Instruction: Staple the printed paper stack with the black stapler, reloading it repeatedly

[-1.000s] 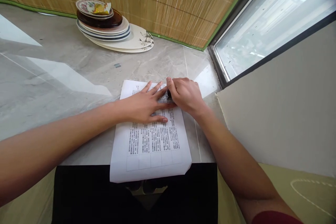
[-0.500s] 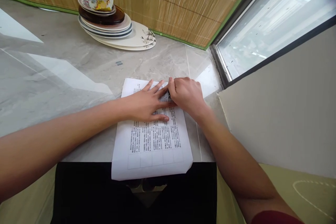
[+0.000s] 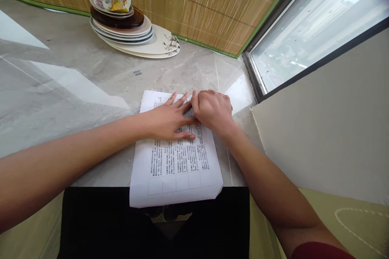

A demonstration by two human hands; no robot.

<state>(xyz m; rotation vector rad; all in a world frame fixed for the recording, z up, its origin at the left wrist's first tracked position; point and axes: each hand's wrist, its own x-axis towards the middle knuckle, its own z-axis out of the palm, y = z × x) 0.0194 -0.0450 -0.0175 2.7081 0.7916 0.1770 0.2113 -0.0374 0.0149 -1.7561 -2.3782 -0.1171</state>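
Observation:
Printed sheets of white paper (image 3: 176, 192) lie on the grey marbled surface, their near edge hanging over the front. My left hand (image 3: 168, 121) is spread flat on the upper part of the page, fingers apart. Over the page's upper right, my right hand (image 3: 214, 109) is closed in a fist, thumb side against the left fingers. Something small and dark (image 3: 231, 108) shows at the fist's right side; the rest of it is hidden by the fingers, and I cannot tell its kind.
A stack of plates (image 3: 121, 34) stands at the back left, with a yellow packet (image 3: 120, 6) on top. Behind it hangs a bamboo blind (image 3: 182, 0) edged in green. A window frame (image 3: 255, 77) and a pale panel (image 3: 325, 121) border the right side.
My right fist has shifted slightly left and turned a little; a dark bit once seen by its thumb is now hidden, and one shows at its right side. The left hand stays put.

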